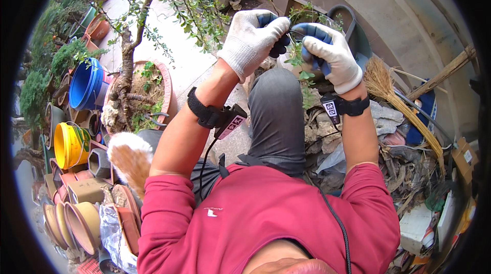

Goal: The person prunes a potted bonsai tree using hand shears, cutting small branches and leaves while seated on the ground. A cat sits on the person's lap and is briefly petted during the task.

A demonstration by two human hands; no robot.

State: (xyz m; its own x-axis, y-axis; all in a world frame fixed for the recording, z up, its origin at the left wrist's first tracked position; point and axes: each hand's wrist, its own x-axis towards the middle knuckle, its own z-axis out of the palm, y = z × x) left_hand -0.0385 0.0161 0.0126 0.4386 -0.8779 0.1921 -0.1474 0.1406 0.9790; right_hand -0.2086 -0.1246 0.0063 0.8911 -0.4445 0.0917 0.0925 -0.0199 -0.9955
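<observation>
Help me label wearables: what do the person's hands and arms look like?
The left hand and right hand wear white-and-blue gloves. Each has a black wrist strap, a small black box with patterned label, and a thin cable. Dark red sleeves stop short of the straps.

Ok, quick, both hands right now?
Left hand: closed, seemingly on a thin dark strand.
Right hand: fingers curled by the strand; whether gripping it cannot be told.

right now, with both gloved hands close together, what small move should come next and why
I'd probably steady the left hand and gently firm the right hand's grip on the thin dark strand: it shows between both hands, and the leafy sprig is close by, so a sharp tug might snag it.
</observation>
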